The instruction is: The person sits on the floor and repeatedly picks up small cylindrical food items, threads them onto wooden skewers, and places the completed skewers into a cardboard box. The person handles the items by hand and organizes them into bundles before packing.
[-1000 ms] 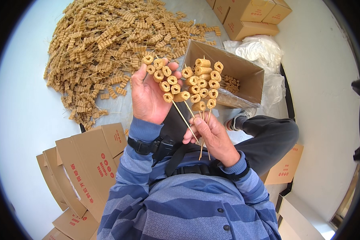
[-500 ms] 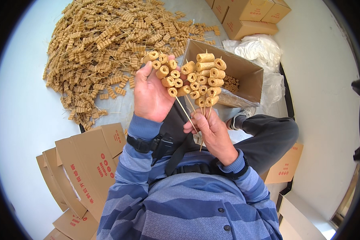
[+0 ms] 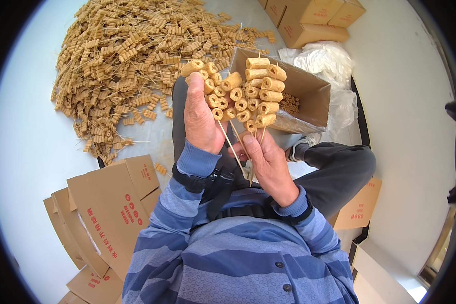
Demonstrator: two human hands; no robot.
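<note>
A bunch of skewers (image 3: 269, 96), hollow golden-brown rolls threaded on thin sticks, is held up between both hands in front of the body, its rolls fanned out at the top and the sticks slanting down together. In the view its right part covers the left corner of an open carton (image 3: 316, 104).

The left hand (image 3: 202, 119) is wrapped around the left-hand rolls, thumb pressed along their near side; its other fingers are mostly hidden behind them. The right hand (image 3: 269, 162) grasps the bare sticks below the rolls, pinched between thumb and curled fingers.

More skewered rolls (image 3: 290, 103) lie inside the open carton, whose rim is partly draped with clear plastic. White plastic bags (image 3: 319, 61) lie crumpled beside its right far edge, near the floor's right edge. Stacked cartons (image 3: 314, 25) stand beyond them.

A large heap of skewers (image 3: 121, 66) spreads over the far left part of the floor (image 3: 159, 136). Nearer, folded cardboard boxes (image 3: 109, 202) lean at the person's left. A dark-trousered leg (image 3: 334, 164) bends to the right, with another carton (image 3: 359, 207) beside it.
</note>
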